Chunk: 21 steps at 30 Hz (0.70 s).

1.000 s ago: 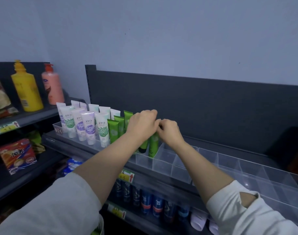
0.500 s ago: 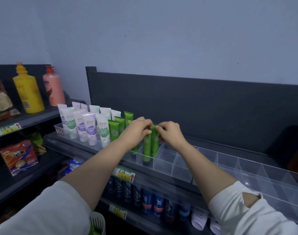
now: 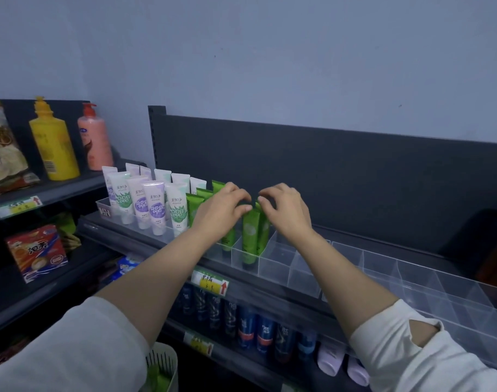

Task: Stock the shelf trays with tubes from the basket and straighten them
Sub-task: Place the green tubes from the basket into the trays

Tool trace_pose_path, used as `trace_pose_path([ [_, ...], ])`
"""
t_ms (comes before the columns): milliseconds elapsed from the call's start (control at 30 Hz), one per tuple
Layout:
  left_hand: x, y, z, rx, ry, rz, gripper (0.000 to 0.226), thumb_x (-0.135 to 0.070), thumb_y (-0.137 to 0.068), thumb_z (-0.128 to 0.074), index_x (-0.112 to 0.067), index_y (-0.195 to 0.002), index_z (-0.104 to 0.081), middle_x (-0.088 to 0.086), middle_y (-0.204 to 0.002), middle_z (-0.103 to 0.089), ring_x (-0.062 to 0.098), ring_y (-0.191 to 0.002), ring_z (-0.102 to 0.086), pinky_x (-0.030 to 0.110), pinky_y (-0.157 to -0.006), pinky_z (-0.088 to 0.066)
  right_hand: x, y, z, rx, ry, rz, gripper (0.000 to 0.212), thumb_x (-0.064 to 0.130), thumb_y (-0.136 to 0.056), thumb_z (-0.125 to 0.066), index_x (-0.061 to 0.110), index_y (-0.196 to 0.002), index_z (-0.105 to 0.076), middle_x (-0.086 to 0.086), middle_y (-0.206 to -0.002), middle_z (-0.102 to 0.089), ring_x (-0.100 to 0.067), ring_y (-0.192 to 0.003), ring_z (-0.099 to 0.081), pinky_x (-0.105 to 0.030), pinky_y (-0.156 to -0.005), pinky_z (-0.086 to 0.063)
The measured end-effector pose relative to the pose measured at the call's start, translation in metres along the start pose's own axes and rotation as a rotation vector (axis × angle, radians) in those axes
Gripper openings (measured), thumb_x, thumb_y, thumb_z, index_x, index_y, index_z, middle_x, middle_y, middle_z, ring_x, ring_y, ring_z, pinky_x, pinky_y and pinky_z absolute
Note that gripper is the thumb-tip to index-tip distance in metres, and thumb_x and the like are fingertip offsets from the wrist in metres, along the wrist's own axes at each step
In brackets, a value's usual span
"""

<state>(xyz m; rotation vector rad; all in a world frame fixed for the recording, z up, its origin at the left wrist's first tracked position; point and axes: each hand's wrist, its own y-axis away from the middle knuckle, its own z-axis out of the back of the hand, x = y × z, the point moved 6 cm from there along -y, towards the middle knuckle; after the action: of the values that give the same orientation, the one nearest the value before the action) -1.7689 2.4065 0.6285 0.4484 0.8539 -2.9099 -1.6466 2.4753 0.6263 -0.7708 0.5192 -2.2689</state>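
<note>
Clear plastic shelf trays [image 3: 303,275] with dividers run along the top shelf. White tubes [image 3: 154,206] fill the left slots, green tubes [image 3: 195,206] stand beside them. My left hand [image 3: 223,212] pinches the top of a green tube [image 3: 250,233] standing upright in a slot. My right hand [image 3: 286,210] pinches the top of the green tube just behind it [image 3: 263,232]. A white basket [image 3: 163,363] with green tubes inside hangs at the bottom, under my left arm.
Yellow [image 3: 53,142] and pink [image 3: 94,138] pump bottles stand on the left shelf, snack bags [image 3: 36,251] below. Dark tubes [image 3: 250,325] line the lower shelf. A dark back panel [image 3: 326,176] rises behind the trays. The tray slots to the right hold nothing.
The two green tubes were lowered into their slots and now stand upright. Both hands have come down with them and spread slightly apart at the tube tops.
</note>
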Motion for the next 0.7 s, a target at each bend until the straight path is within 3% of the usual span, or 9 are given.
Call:
trace_pose_path([
  [100, 0.009, 0.004, 0.014, -0.058, -0.028, 0.012, 0.024, -0.036, -0.094, -0.048, -0.022, -0.11, -0.06, -0.001, -0.114, -0.053, 0.02, -0.103, -0.056, 0.038, -0.077, -0.049, 0.025, -0.001, 0.007, -0.083, 0.073, 0.121, 0.028, 0.032, -0.096, -0.048, 0.02, -0.113, -0.067, 0.0, -0.114, -0.062, -0.026, -0.108, -0.051, -0.039, -0.089, -0.044],
  [267, 0.045, 0.026, 0.037, -0.134, -0.093, 0.039, 0.021, -0.03, -0.096, -0.043, -0.016, -0.105, -0.056, 0.003, -0.108, -0.056, 0.025, -0.1, -0.055, 0.033, -0.066, -0.04, 0.083, 0.004, -0.015, -0.092, 0.16, 0.304, 0.025, 0.032, -0.096, -0.048, 0.016, -0.106, -0.066, -0.002, -0.102, -0.062, -0.026, -0.098, -0.054, -0.037, -0.076, -0.047],
  [400, 0.1, 0.061, 0.049, -0.08, -0.117, 0.066, 0.02, -0.027, -0.096, -0.043, -0.014, -0.103, -0.055, 0.006, -0.105, -0.057, 0.026, -0.098, -0.056, 0.036, -0.067, -0.041, 0.131, 0.014, -0.062, 0.003, 0.168, 0.377, 0.025, 0.035, -0.095, -0.046, 0.017, -0.106, -0.061, -0.002, -0.102, -0.061, -0.023, -0.101, -0.056, -0.032, -0.07, -0.041],
  [600, 0.211, 0.129, 0.055, -0.01, -0.102, 0.142, 0.026, -0.033, -0.093, -0.042, -0.012, -0.094, -0.057, 0.008, -0.097, -0.057, 0.027, -0.096, -0.058, 0.036, -0.073, -0.044, 0.193, 0.041, -0.152, 0.208, 0.141, 0.438, 0.026, 0.035, -0.095, -0.046, 0.016, -0.109, -0.06, -0.005, -0.107, -0.062, -0.027, -0.102, -0.059, -0.034, -0.069, -0.044],
  [700, 0.266, 0.17, 0.036, 0.135, -0.114, 0.236, 0.021, -0.031, -0.094, -0.043, -0.015, -0.095, -0.056, 0.006, -0.1, -0.057, 0.025, -0.096, -0.057, 0.034, -0.071, -0.041, 0.208, 0.064, -0.209, 0.361, 0.128, 0.404, 0.027, 0.035, -0.097, -0.044, 0.016, -0.111, -0.059, -0.005, -0.11, -0.06, -0.03, -0.102, -0.059, -0.036, -0.071, -0.045],
])
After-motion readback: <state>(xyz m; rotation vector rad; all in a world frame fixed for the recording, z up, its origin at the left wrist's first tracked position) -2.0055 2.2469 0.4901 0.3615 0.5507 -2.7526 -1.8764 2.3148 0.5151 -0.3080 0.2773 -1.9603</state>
